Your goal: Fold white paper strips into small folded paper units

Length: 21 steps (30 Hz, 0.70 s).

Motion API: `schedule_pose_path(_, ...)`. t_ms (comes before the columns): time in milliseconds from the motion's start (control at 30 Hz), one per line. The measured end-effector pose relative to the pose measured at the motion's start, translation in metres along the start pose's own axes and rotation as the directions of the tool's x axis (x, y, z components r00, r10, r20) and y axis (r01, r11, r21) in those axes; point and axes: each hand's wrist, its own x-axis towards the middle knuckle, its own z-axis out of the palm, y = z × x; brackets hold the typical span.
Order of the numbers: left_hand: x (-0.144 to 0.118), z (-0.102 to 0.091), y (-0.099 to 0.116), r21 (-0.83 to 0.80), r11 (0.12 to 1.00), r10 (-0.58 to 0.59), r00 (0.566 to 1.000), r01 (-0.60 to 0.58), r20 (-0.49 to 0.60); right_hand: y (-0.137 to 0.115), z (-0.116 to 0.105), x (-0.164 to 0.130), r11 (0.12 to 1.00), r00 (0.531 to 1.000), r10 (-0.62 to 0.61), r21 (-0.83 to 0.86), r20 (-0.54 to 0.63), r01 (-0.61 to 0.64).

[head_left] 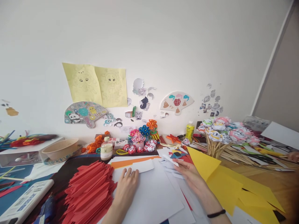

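Observation:
My left hand (127,184) rests with its fingers lying on a folded white paper strip (146,166), near the middle of the table. Beneath it are large white sheets (154,194) and an orange sheet (134,161). To the right, my right hand (190,174), with a dark band at the wrist, pinches some folded white paper pieces (170,161) between thumb and fingers. Just left of my left hand lies a heap of folded red paper strips (91,189). Yellow sheets (224,183) are spread to the right of my right hand.
Behind the sheets stand a glass bottle (106,148), small paper flowers (137,138) and a yellow bottle (189,131). Paper roses on sticks (215,137) rise at the right. A wooden bowl (60,148), a white box (28,202) and a glue gun (46,209) are left. Another person's hand (293,156) shows far right.

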Motion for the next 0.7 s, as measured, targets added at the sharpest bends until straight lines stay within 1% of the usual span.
schedule_pose_path(133, 0.000, -0.001, 0.000, -0.006, 1.000, 0.000, 1.000, 0.000, -0.004, 0.000, 0.000, 0.001, 0.999, 0.999, -0.019, 0.036, -0.034, 0.020)
schedule_pose_path(200, 0.000, -0.002, 0.001, -0.009, 1.000, -0.002, 1.000, 0.002, -0.006, 0.001, -0.001, 0.002, 0.997, 0.998, -0.054, 0.057, -0.037, 0.056)
schedule_pose_path(267, 0.000, -0.003, 0.002, -0.009, 1.000, -0.009, 1.000, 0.009, -0.013, 0.002, -0.002, 0.004, 0.994, 0.993, -0.094, 0.049, -0.064, 0.097)
schedule_pose_path(333, 0.000, -0.004, 0.002, -0.013, 1.000, -0.016, 1.000, 0.016, -0.023, 0.003, -0.005, 0.007, 0.992, 0.986, -0.126, -0.031, -0.112, 0.124)
schedule_pose_path(400, -0.001, -0.005, 0.001, -0.026, 1.000, -0.018, 0.999, 0.017, -0.034, 0.004, -0.010, 0.009, 0.969, 0.972, -0.168, -0.208, -0.163, 0.132)
schedule_pose_path(467, -0.001, -0.007, -0.001, -0.042, 0.999, -0.024, 0.998, 0.022, -0.055, 0.004, -0.014, 0.011, 0.886, 0.951, -0.242, -0.443, -0.191, 0.136)
schedule_pose_path(533, -0.002, -0.008, -0.003, -0.055, 0.998, -0.037, 0.995, 0.032, -0.090, 0.003, -0.018, 0.012, 0.762, 0.929, -0.327, -0.630, -0.174, 0.150)
schedule_pose_path(600, -0.002, -0.009, -0.005, -0.060, 0.997, -0.056, 0.990, 0.049, -0.130, 0.003, -0.021, 0.012, 0.659, 0.916, -0.378, -0.733, -0.133, 0.166)
schedule_pose_path(700, -0.003, -0.010, -0.006, -0.058, 0.996, -0.074, 0.982, 0.065, -0.176, 0.003, -0.023, 0.012, 0.570, 0.911, -0.399, -0.806, -0.101, 0.161)
